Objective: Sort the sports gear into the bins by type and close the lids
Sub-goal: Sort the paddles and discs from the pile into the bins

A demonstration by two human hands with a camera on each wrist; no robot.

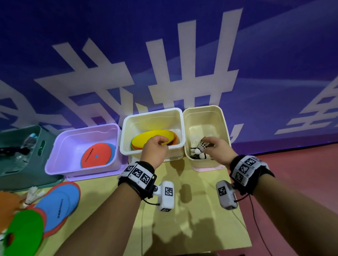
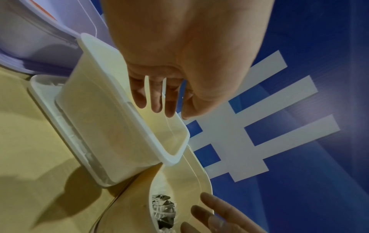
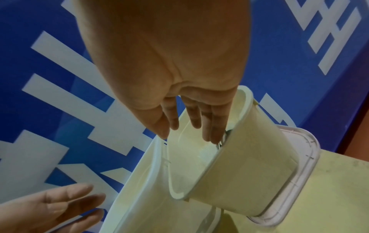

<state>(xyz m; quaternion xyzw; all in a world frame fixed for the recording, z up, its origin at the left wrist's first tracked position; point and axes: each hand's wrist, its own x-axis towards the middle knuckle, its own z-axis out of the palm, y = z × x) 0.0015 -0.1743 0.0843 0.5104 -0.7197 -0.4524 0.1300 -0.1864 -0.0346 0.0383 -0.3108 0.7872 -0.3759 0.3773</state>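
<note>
My left hand hangs over the white bin, above a stack of yellow and orange cone discs. Its fingers point down, relaxed, and hold nothing. My right hand hovers over the cream bin, just above several shuttlecocks. Those fingers are straight and empty too. A purple bin at the left holds flat red and blue discs. All three bins stand open, each on its own lid.
On the yellow table at the left lie loose flat discs, blue, green and orange, with shuttlecocks among them. A green crate of dark items stands far left. A blue banner wall rises behind the bins.
</note>
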